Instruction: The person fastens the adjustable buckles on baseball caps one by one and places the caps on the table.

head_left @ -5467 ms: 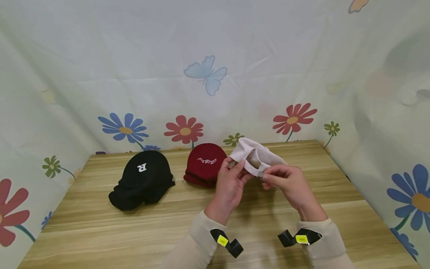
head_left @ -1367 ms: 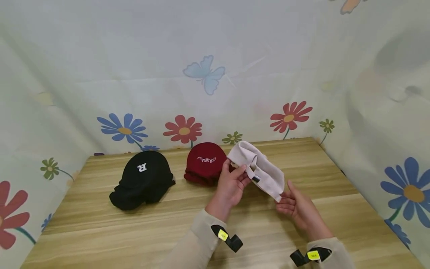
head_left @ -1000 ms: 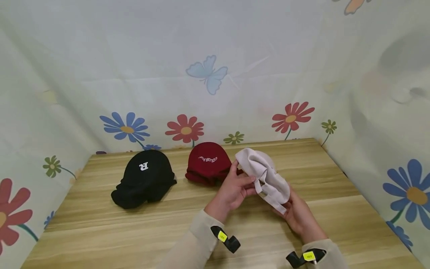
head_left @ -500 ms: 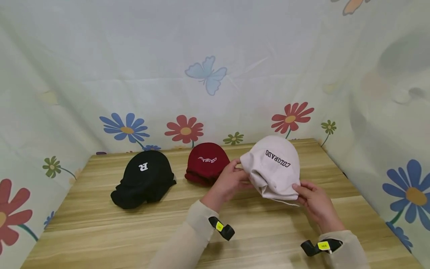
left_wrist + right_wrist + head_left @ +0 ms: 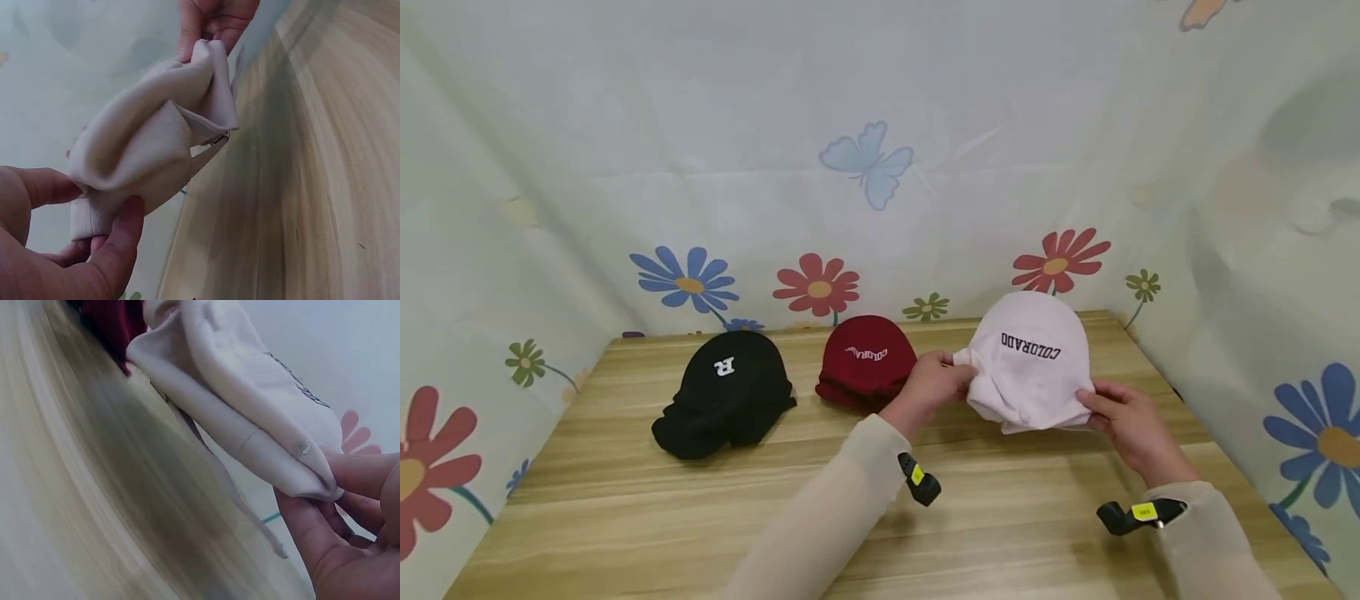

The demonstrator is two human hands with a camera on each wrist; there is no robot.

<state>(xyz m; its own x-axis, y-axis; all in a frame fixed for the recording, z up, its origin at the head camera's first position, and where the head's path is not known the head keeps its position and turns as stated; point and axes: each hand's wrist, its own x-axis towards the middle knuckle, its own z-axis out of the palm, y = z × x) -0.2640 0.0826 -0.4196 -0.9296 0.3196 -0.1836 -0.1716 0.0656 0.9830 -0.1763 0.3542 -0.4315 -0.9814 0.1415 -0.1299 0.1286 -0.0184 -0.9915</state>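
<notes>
A pale pinkish-white baseball cap [image 5: 1030, 367] with dark COLORADO lettering is held between both hands, above the right part of the table. My left hand [image 5: 934, 383] pinches its left edge, thumb and fingers on either side of the folded fabric [image 5: 137, 144] in the left wrist view. At the opposite edge my right hand [image 5: 1135, 425] grips the rim between thumb and fingers. In the right wrist view a loose strap [image 5: 237, 494] dangles below the cap's rim. The lettering reads upside down from the head view, and the crown points toward the back wall.
Left of the white cap sits a dark red cap [image 5: 865, 358], close behind my left hand. Farther left lies a black cap [image 5: 730, 392] with a white R. The wooden table [image 5: 700, 525] ends at a flower-printed cloth wall [image 5: 745, 167].
The white cap has been turned from its strap side to its lettered side, and moved right. My right hand released the strap area, then took the rim; both hands shifted right. The other caps stayed put.
</notes>
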